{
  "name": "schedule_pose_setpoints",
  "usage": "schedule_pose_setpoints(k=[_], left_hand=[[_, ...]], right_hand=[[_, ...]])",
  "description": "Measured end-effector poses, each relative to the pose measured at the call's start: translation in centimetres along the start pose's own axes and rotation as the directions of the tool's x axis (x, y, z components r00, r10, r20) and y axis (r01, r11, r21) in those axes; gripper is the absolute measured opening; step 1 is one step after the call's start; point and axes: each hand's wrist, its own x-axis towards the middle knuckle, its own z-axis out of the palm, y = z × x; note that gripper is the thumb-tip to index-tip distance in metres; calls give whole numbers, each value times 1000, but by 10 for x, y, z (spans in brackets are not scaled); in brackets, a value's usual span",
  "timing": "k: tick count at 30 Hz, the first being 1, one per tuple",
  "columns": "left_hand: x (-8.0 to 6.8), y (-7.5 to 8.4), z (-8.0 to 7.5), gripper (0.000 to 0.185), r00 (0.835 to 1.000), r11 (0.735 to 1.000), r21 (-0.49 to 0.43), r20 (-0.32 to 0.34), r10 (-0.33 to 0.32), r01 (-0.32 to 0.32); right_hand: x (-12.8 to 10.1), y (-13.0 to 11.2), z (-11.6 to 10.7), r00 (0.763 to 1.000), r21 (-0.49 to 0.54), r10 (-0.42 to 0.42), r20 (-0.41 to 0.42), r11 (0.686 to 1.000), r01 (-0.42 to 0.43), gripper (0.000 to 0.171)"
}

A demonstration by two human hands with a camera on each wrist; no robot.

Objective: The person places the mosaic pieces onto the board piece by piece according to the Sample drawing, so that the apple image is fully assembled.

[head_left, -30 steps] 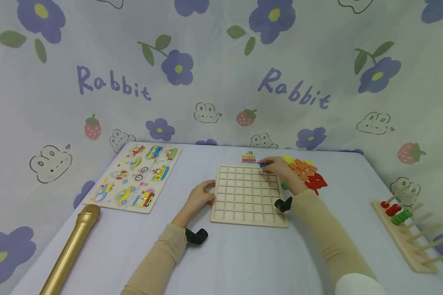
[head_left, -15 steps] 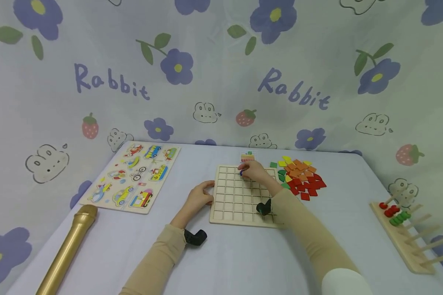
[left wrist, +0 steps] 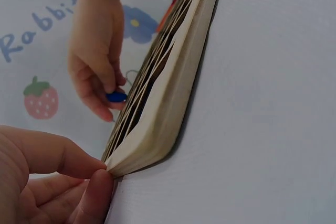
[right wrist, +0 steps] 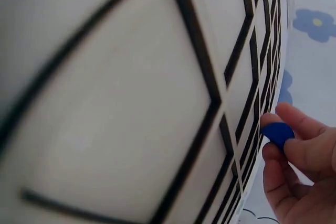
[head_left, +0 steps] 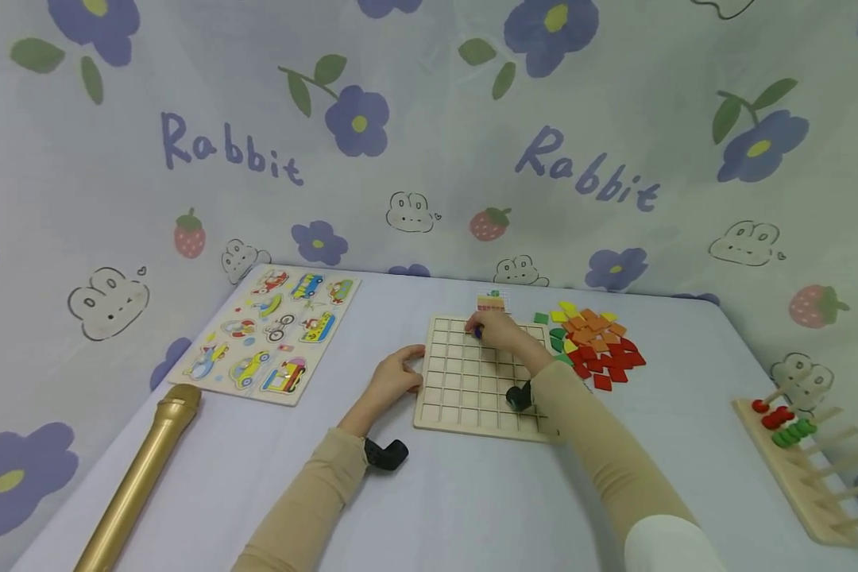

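R hand (head_left: 498, 330) pinching a blue pc (right wrist: 278, 134) rn, far end of the grid board (head_left: 460, 389); L hand (head_left: 393, 376) has thumb + index clamped on its L edge.

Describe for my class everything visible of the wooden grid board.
The grid board looks like pale wood, squarish, with rounded corners, a border and thin lines forming square cells; those in plain view hold no pieces. It lies flat on the white table. The left hand touches its left edge; the right hand holds a blue piece over its far part, contact unclear, hiding some cells.
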Motion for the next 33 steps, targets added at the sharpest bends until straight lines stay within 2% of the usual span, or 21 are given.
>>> schedule_pose_setpoints(k=[2, 4, 7, 12, 24, 29, 33], left_hand=[[0, 1, 0, 65, 1000, 1000, 2, 0, 0, 0], [1, 2, 0, 66, 1000, 1000, 0, 1, 0, 0], [1, 2, 0, 66, 1000, 1000, -2, 3, -3, 3], [2, 0, 1, 65, 1000, 1000, -8, 2, 0, 0], [0, -2, 1, 64, 1000, 1000, -11, 9, 18, -18], [-3, 1, -1, 63, 999, 998, -21, 10, 52, -51], [-2, 1, -2, 64, 1000, 999, -38, 19, 15, -14]], right_hand=[[-1, -3, -1, 999, -58, -37, 10, 998, 38, 34], [-13, -25, -9, 999, -98, -48, 15, 994, 49, 30], [-14, -30, -10, 995, -105, -97, -24, 990, 94, 25], [-8, -22, -7, 996, -61, -73, -52, 996, 70, 24], [-10, -20, -3, 998, 52, -48, -51, 997, 50, 32], [-13, -19, -4, 998, 73, -40, -55, 996, 44, 30], [-20, -12, -11, 997, 78, -16, -77, 997, 22, 27]])
